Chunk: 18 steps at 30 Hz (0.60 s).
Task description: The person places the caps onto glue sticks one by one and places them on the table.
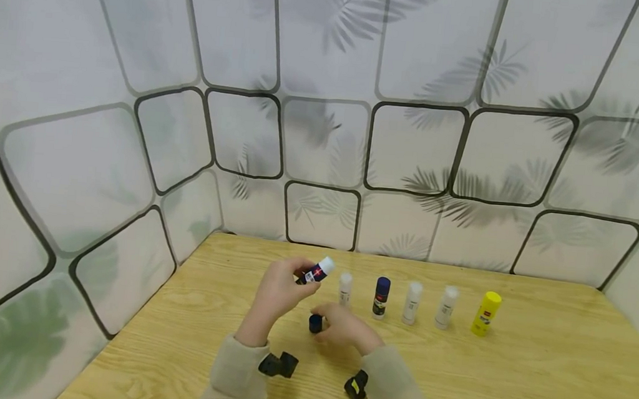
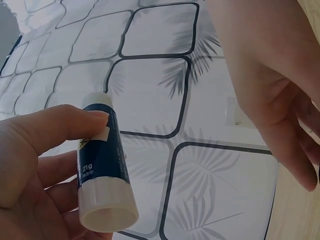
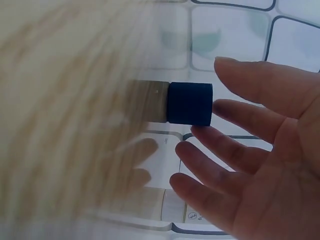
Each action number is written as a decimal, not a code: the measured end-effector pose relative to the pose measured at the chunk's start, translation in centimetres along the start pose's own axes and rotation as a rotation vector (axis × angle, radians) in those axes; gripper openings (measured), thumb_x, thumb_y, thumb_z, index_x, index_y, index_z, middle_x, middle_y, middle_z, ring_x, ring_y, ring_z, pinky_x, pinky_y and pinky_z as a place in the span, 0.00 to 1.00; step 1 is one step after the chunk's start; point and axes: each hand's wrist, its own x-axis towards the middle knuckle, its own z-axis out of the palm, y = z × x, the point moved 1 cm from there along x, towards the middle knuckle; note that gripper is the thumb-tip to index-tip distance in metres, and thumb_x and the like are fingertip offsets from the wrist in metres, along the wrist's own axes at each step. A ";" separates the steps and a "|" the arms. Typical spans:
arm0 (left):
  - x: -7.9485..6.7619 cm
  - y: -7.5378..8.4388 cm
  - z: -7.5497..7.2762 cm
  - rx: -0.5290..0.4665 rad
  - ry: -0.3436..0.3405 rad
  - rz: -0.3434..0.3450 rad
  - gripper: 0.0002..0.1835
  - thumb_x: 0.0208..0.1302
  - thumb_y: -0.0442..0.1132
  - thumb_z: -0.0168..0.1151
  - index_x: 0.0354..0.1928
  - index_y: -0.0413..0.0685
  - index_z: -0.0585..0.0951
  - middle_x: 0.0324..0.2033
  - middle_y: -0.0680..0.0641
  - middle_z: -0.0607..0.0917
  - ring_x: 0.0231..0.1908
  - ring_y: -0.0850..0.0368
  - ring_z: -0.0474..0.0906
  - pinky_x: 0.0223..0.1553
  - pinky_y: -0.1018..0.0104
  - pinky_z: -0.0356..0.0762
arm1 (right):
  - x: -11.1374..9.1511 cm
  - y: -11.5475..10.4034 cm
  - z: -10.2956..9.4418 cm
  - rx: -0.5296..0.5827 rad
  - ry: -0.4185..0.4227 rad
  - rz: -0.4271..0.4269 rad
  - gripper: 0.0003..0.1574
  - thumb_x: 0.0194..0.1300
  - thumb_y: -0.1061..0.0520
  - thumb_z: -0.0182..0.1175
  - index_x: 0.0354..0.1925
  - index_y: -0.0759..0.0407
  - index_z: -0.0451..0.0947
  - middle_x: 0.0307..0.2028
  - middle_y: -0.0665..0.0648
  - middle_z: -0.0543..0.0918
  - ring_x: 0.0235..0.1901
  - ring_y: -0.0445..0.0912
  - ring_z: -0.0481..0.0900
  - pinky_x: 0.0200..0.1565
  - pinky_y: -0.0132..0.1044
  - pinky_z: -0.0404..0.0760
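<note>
A dark blue glue stick (image 1: 314, 273) without its cap is gripped between the thumb and fingers of my left hand (image 1: 281, 289), tilted above the table. The left wrist view shows its label and the whitish hollow end of the glue stick (image 2: 102, 150). On the table stands a dark blue cap (image 3: 190, 104), with my right hand (image 3: 265, 145) beside it. The fingers of that hand are spread and loosely bent, fingertips close to the cap; the thumb is apart from it. From the head view, my right hand (image 1: 346, 327) reaches in from the right of the cap (image 1: 315, 323).
Behind the hands runs a row of upright glue sticks: a white one (image 1: 345, 289) partly hidden by my right hand, a dark blue one (image 1: 381, 297), two more white ones (image 1: 412, 302) (image 1: 446, 307), and a yellow one (image 1: 486, 313). A patterned wall (image 1: 324, 215) borders the wooden table (image 1: 537, 367).
</note>
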 end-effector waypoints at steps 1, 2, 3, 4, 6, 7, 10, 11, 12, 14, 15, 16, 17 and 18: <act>0.0 0.0 0.0 -0.002 -0.003 0.001 0.13 0.49 0.35 0.66 0.39 0.42 0.81 0.32 0.48 0.82 0.30 0.57 0.75 0.30 0.64 0.73 | 0.0 0.0 0.0 -0.013 -0.001 -0.004 0.29 0.52 0.59 0.64 0.52 0.65 0.71 0.48 0.59 0.75 0.46 0.49 0.72 0.47 0.43 0.70; 0.0 0.1 0.0 -0.006 -0.006 0.000 0.13 0.50 0.35 0.66 0.40 0.42 0.81 0.32 0.48 0.82 0.31 0.57 0.75 0.30 0.64 0.73 | -0.1 -0.1 0.0 -0.022 -0.001 -0.010 0.27 0.51 0.60 0.64 0.51 0.65 0.73 0.47 0.58 0.76 0.44 0.48 0.72 0.45 0.42 0.71; 0.0 0.1 0.0 -0.006 -0.007 -0.001 0.13 0.50 0.35 0.66 0.40 0.42 0.81 0.32 0.48 0.82 0.31 0.57 0.75 0.30 0.64 0.73 | -0.1 -0.1 -0.1 -0.028 -0.001 -0.013 0.26 0.51 0.60 0.65 0.49 0.64 0.74 0.45 0.57 0.77 0.42 0.47 0.73 0.43 0.41 0.72; 0.0 0.1 0.0 -0.003 -0.007 -0.003 0.13 0.50 0.35 0.66 0.40 0.42 0.81 0.32 0.48 0.82 0.31 0.57 0.75 0.30 0.64 0.73 | -0.1 -0.1 -0.1 -0.031 0.000 -0.018 0.24 0.50 0.60 0.65 0.48 0.64 0.75 0.43 0.56 0.77 0.40 0.46 0.73 0.42 0.40 0.72; 0.0 0.2 0.0 0.002 -0.007 -0.004 0.13 0.50 0.35 0.66 0.40 0.42 0.81 0.32 0.48 0.81 0.31 0.57 0.75 0.30 0.64 0.73 | -0.2 -0.1 -0.1 -0.025 0.004 -0.025 0.22 0.49 0.60 0.65 0.45 0.62 0.76 0.41 0.55 0.78 0.38 0.45 0.74 0.40 0.38 0.73; 0.0 0.2 0.0 0.005 -0.007 -0.003 0.13 0.50 0.35 0.66 0.40 0.42 0.81 0.32 0.48 0.81 0.31 0.57 0.75 0.30 0.64 0.73 | -0.2 -0.1 -0.1 -0.021 0.005 -0.027 0.21 0.49 0.61 0.66 0.44 0.62 0.77 0.40 0.54 0.78 0.37 0.45 0.74 0.40 0.38 0.73; 0.0 0.2 0.0 0.005 -0.011 -0.003 0.13 0.50 0.35 0.66 0.40 0.42 0.81 0.32 0.48 0.81 0.30 0.57 0.75 0.30 0.64 0.73 | -0.4 0.0 0.0 0.003 0.000 -0.018 0.18 0.47 0.62 0.66 0.40 0.60 0.77 0.36 0.52 0.78 0.34 0.44 0.74 0.37 0.37 0.74; 0.0 0.2 0.0 0.004 -0.013 -0.005 0.13 0.50 0.35 0.66 0.40 0.42 0.81 0.32 0.48 0.81 0.30 0.57 0.75 0.30 0.65 0.73 | -0.4 0.0 0.0 0.010 -0.005 -0.012 0.17 0.47 0.63 0.66 0.39 0.59 0.76 0.34 0.51 0.78 0.33 0.43 0.74 0.36 0.37 0.74; 0.0 0.2 0.0 0.004 -0.015 -0.007 0.13 0.50 0.35 0.66 0.40 0.42 0.81 0.32 0.48 0.81 0.30 0.57 0.74 0.30 0.65 0.73 | -0.4 0.0 0.0 0.020 -0.009 -0.005 0.16 0.47 0.64 0.65 0.38 0.59 0.76 0.32 0.51 0.77 0.31 0.43 0.73 0.35 0.36 0.73; -0.1 0.2 -0.1 0.001 -0.016 -0.016 0.13 0.50 0.35 0.65 0.40 0.42 0.80 0.32 0.48 0.81 0.30 0.57 0.74 0.29 0.65 0.73 | -0.5 0.0 -0.1 0.039 -0.019 0.009 0.16 0.47 0.65 0.65 0.38 0.58 0.76 0.29 0.50 0.76 0.29 0.42 0.72 0.33 0.36 0.73; -0.1 0.2 -0.1 0.001 -0.016 -0.020 0.13 0.50 0.35 0.65 0.40 0.42 0.80 0.32 0.48 0.81 0.30 0.57 0.74 0.29 0.65 0.73 | -0.6 0.0 -0.1 0.043 -0.023 0.012 0.15 0.47 0.65 0.65 0.37 0.58 0.76 0.28 0.49 0.75 0.28 0.42 0.71 0.32 0.36 0.72; -0.1 0.2 -0.2 0.001 -0.015 -0.025 0.13 0.50 0.35 0.65 0.41 0.42 0.80 0.33 0.48 0.81 0.31 0.58 0.74 0.29 0.65 0.73 | -0.6 0.1 -0.1 0.045 -0.024 0.014 0.15 0.48 0.65 0.65 0.37 0.58 0.76 0.27 0.49 0.75 0.28 0.42 0.71 0.32 0.35 0.72; -0.1 0.2 -0.2 0.001 -0.015 -0.025 0.14 0.50 0.35 0.65 0.41 0.42 0.80 0.33 0.48 0.81 0.31 0.58 0.74 0.29 0.65 0.73 | -0.6 0.1 -0.1 0.046 -0.024 0.012 0.15 0.48 0.65 0.65 0.36 0.58 0.76 0.28 0.49 0.75 0.28 0.42 0.72 0.32 0.35 0.72; -0.1 0.2 -0.2 -0.001 -0.014 -0.026 0.14 0.50 0.35 0.66 0.41 0.42 0.80 0.33 0.48 0.81 0.31 0.58 0.74 0.29 0.65 0.73 | -0.7 0.1 -0.2 0.052 -0.023 0.009 0.14 0.47 0.65 0.65 0.36 0.58 0.76 0.28 0.50 0.76 0.29 0.43 0.73 0.32 0.35 0.73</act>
